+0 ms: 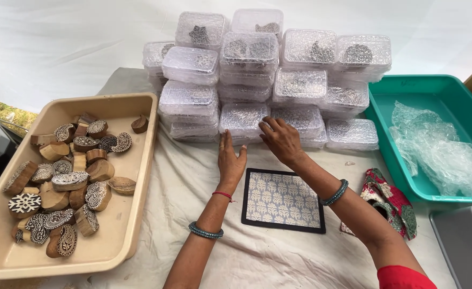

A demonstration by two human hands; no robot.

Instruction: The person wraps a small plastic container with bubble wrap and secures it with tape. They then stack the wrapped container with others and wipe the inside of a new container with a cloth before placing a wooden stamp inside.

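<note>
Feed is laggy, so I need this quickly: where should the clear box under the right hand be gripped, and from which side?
Probably by its two short ends, coming from the front. The box lies flat in the bottom row with others stacked on top, so only its front and ends are free. Right hand rests on it; left hand is just below.

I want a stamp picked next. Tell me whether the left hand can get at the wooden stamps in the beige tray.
Probably yes. The left hand rests open on the cloth beside the beige tray, holding nothing, and the wooden stamps lie uncovered with nothing between.
</note>
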